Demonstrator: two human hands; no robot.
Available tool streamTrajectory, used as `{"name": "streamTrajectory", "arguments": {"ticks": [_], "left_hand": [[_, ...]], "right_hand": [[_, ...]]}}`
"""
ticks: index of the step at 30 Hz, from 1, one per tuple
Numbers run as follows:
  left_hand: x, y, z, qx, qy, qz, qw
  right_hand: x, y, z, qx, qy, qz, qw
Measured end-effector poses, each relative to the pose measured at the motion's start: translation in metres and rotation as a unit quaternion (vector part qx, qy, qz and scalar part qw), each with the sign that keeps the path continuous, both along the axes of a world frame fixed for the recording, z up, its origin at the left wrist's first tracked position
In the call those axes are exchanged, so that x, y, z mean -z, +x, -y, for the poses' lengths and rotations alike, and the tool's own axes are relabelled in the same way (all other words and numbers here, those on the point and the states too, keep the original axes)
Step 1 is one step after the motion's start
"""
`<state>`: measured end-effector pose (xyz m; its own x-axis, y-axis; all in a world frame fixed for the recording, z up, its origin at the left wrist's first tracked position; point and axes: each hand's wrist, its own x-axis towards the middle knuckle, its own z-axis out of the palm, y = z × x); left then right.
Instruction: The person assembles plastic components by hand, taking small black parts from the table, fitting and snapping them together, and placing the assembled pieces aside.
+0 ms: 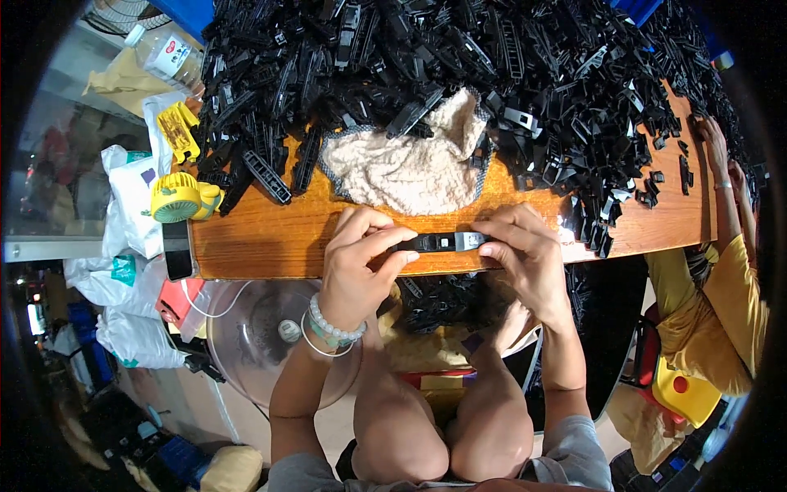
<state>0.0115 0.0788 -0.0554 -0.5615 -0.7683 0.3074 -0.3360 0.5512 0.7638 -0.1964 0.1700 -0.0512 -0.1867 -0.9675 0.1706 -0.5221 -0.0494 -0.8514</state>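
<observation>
Between my two hands a slim black plastic part point(430, 243) lies level, just over the near edge of the wooden table point(270, 238). Its right end is paler and grey, with a small light spot near the middle. My left hand point(361, 254) pinches the left end between thumb and fingers. Thumb and fingers of my right hand point(525, 254) are closed on the grey end. Beyond the hands lies a crumpled cream cloth point(402, 172) with a dark edge. Behind it, long black plastic parts point(361, 61) are heaped; smaller black clips point(566, 131) spread to the right.
At the table's left end are a small yellow fan point(175, 198), a yellow tool-like piece point(178, 134), a phone point(179, 263) and a plastic bottle point(168, 54). Below stands a clear round tub point(246, 353). A co-worker's hand point(713, 143) reaches in at right, near a yellow chair point(684, 394).
</observation>
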Motion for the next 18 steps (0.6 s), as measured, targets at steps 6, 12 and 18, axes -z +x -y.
{"name": "streamTrajectory", "arguments": {"ticks": [6, 12, 18], "left_hand": [[-0.002, -0.004, 0.001, 0.021, 0.001, 0.012, 1.0], [0.0, 0.001, 0.006, 0.031, -0.002, 0.012, 0.999], [0.004, 0.002, 0.007, 0.05, 0.066, -0.089, 0.993]], "right_hand": [[0.001, 0.009, 0.01, -0.024, -0.054, -0.085, 0.995], [0.01, 0.016, 0.013, -0.034, -0.073, -0.088, 0.993], [0.003, 0.012, -0.022, -0.079, -0.072, -0.039, 0.994]]}}
